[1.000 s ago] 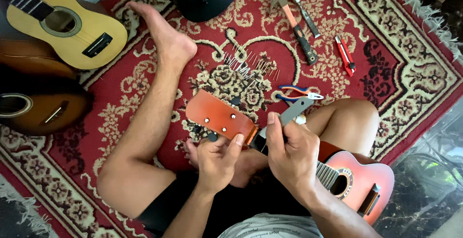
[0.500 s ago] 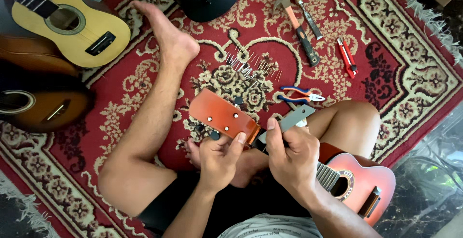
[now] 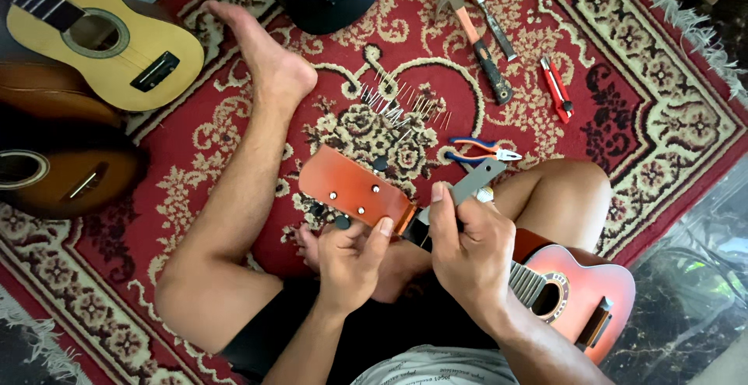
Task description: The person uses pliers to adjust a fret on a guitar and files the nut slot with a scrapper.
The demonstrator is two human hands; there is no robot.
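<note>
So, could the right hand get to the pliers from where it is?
Probably yes. The pliers lie on the rug just beyond the right hand, with nothing between them, but that hand already holds a grey flat tool, so it would need freeing first.

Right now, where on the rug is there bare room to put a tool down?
Bare rug lies right of the red cutter, out to the fringe, and between the yellow guitar and the outstretched leg. It is crowded mid-rug: loose pins, pliers, hammer.

Glossy lacquered wood on the small red guitar (image 3: 573, 295), matt grey metal file (image 3: 477, 182), woven patterned carpet (image 3: 647, 120).
</note>
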